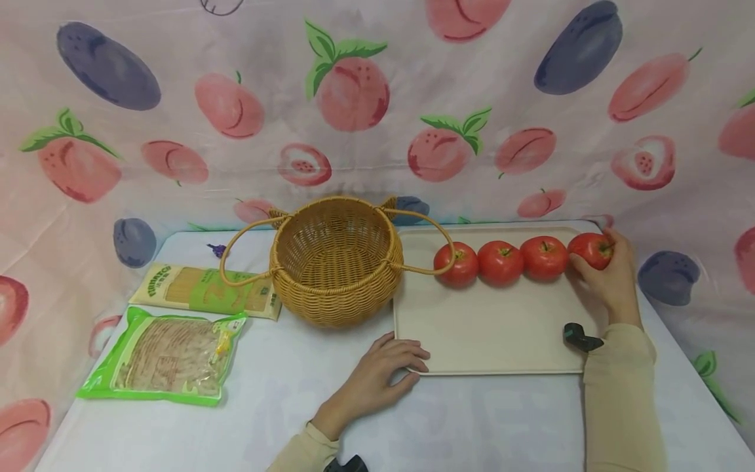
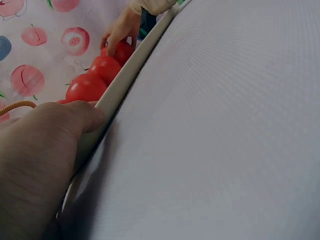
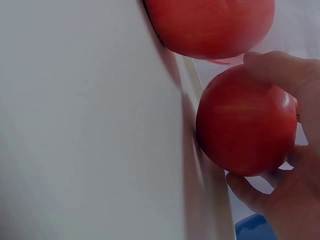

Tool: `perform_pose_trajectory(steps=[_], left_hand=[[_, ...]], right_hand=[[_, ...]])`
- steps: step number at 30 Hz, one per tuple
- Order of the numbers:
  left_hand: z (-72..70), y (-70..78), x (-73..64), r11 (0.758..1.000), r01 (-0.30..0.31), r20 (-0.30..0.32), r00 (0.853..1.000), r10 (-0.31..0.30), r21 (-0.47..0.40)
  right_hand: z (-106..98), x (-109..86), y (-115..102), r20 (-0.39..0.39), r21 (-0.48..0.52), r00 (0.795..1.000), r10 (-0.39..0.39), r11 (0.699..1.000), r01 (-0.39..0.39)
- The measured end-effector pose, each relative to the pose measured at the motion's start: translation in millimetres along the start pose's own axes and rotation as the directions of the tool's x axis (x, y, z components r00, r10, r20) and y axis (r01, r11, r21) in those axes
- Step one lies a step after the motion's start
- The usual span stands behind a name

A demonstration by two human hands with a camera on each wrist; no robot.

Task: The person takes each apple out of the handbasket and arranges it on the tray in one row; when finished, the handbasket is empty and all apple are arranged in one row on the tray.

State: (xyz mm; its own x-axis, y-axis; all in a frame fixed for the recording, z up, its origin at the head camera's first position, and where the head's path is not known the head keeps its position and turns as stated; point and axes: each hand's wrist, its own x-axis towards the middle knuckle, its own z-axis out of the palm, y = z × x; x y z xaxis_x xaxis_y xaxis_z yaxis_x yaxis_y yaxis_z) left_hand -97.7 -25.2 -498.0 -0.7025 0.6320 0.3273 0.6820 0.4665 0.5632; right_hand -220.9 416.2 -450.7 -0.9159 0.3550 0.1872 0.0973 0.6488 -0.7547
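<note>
My right hand (image 1: 607, 278) grips a red apple (image 1: 590, 250) at the right end of a row on the beige tray (image 1: 489, 334). In the right wrist view, thumb and fingers wrap the sides of that apple (image 3: 246, 122), close to the tray's rim. Three more red apples stand to its left, among them a middle apple (image 1: 500, 263) and the one nearest my hand (image 1: 544, 258). My left hand (image 1: 377, 373) lies on the tray's near left corner with fingers extended and holds nothing. In the left wrist view its thumb (image 2: 90, 116) touches the tray's edge.
A wicker basket (image 1: 333, 305) with two looped handles stands left of the tray, one handle reaching over the leftmost apple. Further left lie a pack of noodles (image 1: 206, 288) and a green-edged plastic bag (image 1: 168, 357) on the white tablecloth (image 1: 472, 426). A fruit-print cloth hangs behind.
</note>
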Motion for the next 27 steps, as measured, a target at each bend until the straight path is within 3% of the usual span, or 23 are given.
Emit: perform_pose_trajectory(steps=[10, 14, 27], left_hand=[[-0.7, 1.0, 0.3, 1.000, -0.003, 0.004, 1.000, 0.003, 0.006], [-0.7, 1.0, 0.5, 1.000, -0.003, 0.002, 1.000, 0.003, 0.007], [-1.5, 0.9, 1.1, 1.000, -0.006, 0.005, 1.000, 0.006, 0.015]], right_hand=[[1.6, 0.2, 1.0, 0.055, 0.058, 0.998, -0.004, 0.998, 0.001], [1.9, 0.3, 1.8, 0.096, 0.063, 0.995, 0.032, 0.997, -0.038], [-6.9, -2.7, 5.7, 0.179, 0.026, 0.980, 0.082, 0.996, -0.088]])
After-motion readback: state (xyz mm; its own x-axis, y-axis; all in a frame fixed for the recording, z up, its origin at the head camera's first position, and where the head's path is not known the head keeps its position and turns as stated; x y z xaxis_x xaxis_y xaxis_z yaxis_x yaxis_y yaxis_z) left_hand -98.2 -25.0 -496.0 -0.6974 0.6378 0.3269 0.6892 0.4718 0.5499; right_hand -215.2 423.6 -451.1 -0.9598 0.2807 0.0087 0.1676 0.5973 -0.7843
